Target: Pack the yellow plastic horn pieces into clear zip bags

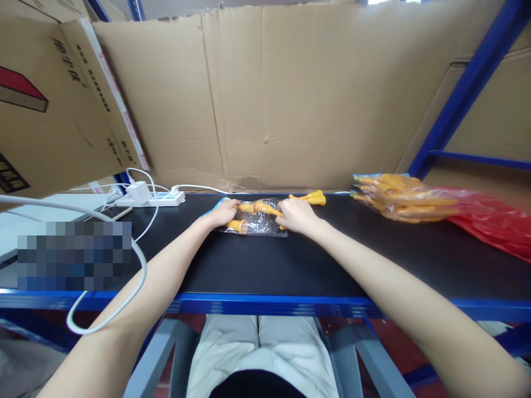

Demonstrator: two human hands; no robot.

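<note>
A clear plastic bag [265, 225] with a blue-printed left end lies on the black tabletop. Yellow plastic parts, among them a long piece [262, 207] and a cup-ended piece [237, 226], show in or on it. My left hand [224, 213] is closed on the bag's left end. My right hand [299, 215] is in a fist at the bag's right end, with yellow plastic poking out by its fingers. Just behind that fist a yellow trumpet-shaped piece [314, 198] sticks out to the right; whether the fist holds it is hidden.
To the right lie several bagged yellow pieces [398, 196] beside a red plastic bag [489, 215]. A power strip [161, 199] with a white charger [139, 192] stands at the back left. A white cable [143, 265] loops over my left forearm. Cardboard [290, 99] walls the back.
</note>
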